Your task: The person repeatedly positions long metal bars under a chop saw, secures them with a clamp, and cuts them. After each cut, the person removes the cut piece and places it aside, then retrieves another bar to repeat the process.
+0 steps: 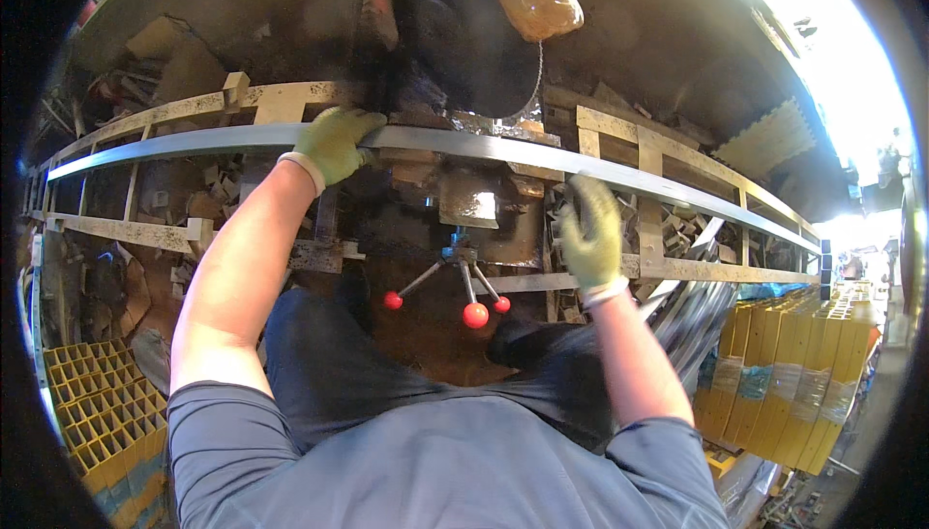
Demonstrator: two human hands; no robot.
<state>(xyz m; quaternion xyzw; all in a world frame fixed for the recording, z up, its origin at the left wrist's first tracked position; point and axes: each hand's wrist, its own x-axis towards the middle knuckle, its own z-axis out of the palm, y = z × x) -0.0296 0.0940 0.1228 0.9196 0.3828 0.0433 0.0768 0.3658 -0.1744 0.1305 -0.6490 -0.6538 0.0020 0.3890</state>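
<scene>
A long silvery metal bar (464,145) lies crosswise in front of me, over the wooden frames and the machine bed. My left hand (337,145), in a yellow-green work glove, is closed over the bar left of the machine. My right hand (592,234), gloved the same way, hovers just on the near side of the bar, right of the machine. Its fingers look stretched out and slightly blurred, with nothing seen in them. Between my hands, closer to me, sits a three-spoked handle (463,254) with red ball knobs.
The machine's dark round part (450,40) rises beyond the bar. Slatted wooden rails (126,229) extend to both sides, with metal offcuts (682,224) beneath. Stacked yellow profiles (789,364) stand at the right; more yellow hollow pieces (102,398) are at lower left.
</scene>
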